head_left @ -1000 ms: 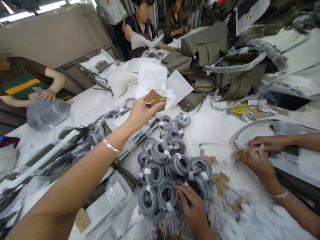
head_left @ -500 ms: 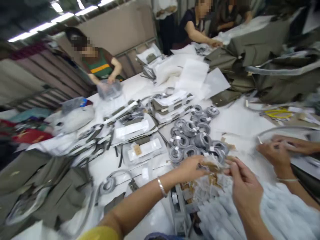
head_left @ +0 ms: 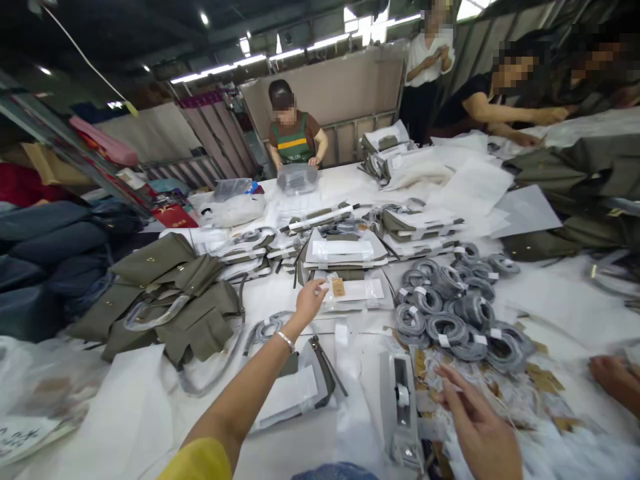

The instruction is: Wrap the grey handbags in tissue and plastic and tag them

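Observation:
My left hand (head_left: pixel 310 300) reaches out over the white table (head_left: pixel 540 293). Its fingers pinch the near edge of a flat clear-wrapped packet (head_left: pixel 357 292) that carries a small brown tag (head_left: pixel 339 287). My right hand (head_left: pixel 475 427) hovers low at the front, fingers stretched out and apart, with nothing visible in it. It is just right of a grey tape dispenser (head_left: pixel 400 400) and above scattered brown card tags (head_left: pixel 543 379). A heap of coiled grey straps (head_left: pixel 450 313) with white bands lies between the two hands.
Olive-green bags (head_left: pixel 175 300) are piled at the left, with more at the far right (head_left: pixel 575 173). Stacks of wrapped parts (head_left: pixel 345 250) and white sheets (head_left: pixel 475 187) fill the middle. A co-worker's hand (head_left: pixel 615 380) rests at the right edge. Other people stand along the far side.
The view has swung left and up. My left hand left the tag pile and reached forward to the wrapped packet. My right hand stayed low by the tags.

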The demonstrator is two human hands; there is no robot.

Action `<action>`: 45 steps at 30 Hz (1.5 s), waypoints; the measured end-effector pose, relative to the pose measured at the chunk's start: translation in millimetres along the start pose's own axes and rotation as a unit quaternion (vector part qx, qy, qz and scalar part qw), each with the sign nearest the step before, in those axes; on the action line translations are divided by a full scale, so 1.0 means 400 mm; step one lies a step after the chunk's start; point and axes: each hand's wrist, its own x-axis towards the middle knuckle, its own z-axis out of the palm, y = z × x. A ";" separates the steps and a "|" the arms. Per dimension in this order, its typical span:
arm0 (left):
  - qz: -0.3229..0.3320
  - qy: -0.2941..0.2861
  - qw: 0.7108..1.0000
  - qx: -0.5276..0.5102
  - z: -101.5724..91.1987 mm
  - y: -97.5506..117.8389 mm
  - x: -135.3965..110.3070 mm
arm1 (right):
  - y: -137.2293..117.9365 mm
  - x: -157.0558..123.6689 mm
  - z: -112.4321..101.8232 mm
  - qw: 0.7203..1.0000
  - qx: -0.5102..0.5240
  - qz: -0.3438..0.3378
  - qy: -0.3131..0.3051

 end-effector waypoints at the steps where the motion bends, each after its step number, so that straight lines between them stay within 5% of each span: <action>1: 0.006 -0.003 1.000 0.007 0.012 -0.008 0.029 | -0.018 -0.020 0.022 1.000 0.011 -0.017 -0.009; 6: 0.015 -0.023 0.999 0.028 0.078 0.000 0.122 | -0.078 -0.121 0.090 0.996 0.019 -0.078 -0.041; 14: 0.045 -0.095 0.994 -0.026 0.060 0.000 0.120 | -0.107 -0.250 0.137 0.998 0.022 -0.040 -0.035; 21: 0.213 -0.235 0.926 -0.204 0.108 0.249 -0.039 | -0.200 -0.326 0.233 0.987 0.067 -0.024 -0.141; 24: 0.249 -0.261 0.898 -0.252 0.062 0.273 -0.124 | -0.205 -0.370 0.281 0.974 0.060 -0.031 -0.217; 27: 0.225 -0.250 0.907 -0.253 -0.030 0.164 -0.182 | -0.181 -0.417 0.318 0.966 0.029 -0.064 -0.249; 30: 0.139 -0.179 0.949 -0.218 -0.138 -0.034 -0.261 | -0.149 -0.453 0.352 0.967 0.010 -0.091 -0.238; 34: 0.018 -0.088 0.986 -0.138 -0.239 -0.285 -0.452 | -0.130 -0.450 0.410 0.977 -0.011 -0.108 -0.185; 40: -0.089 -0.035 0.994 -0.051 -0.241 -0.494 -0.730 | -0.113 -0.351 0.548 0.987 -0.056 -0.088 -0.125; 45: -0.216 -0.003 0.976 -0.037 -0.186 -0.580 -0.771 | -0.103 -0.341 0.631 0.990 -0.084 -0.045 -0.105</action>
